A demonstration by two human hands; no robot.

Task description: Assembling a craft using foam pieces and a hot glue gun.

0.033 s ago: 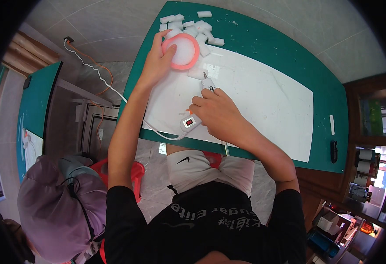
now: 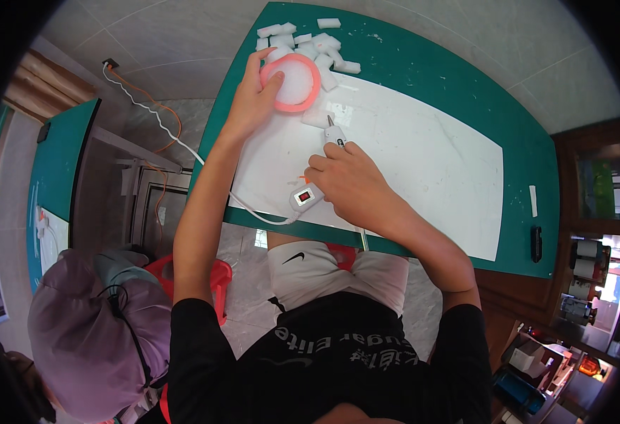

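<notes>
My left hand (image 2: 248, 101) grips a round piece at the far left of the table, its thumb on the white foam face (image 2: 298, 81) and its fingers around the edge. A pink foam band (image 2: 315, 92) rings that face. In my right hand (image 2: 356, 182) is a white glue gun (image 2: 305, 198) with a red switch, held with its nozzle pointing away from me. The nozzle tip is close to a small white foam block (image 2: 315, 117) on the white board (image 2: 423, 169); whether they touch I cannot tell.
Several white foam pieces (image 2: 328, 44) lie on the green tabletop (image 2: 423, 63) beyond my left hand. A white cord (image 2: 207, 173) runs from the gun toward a wall socket (image 2: 111, 64). At the right sit a black object (image 2: 536, 244) and a white strip (image 2: 533, 201). Another person (image 2: 98, 339) is at lower left.
</notes>
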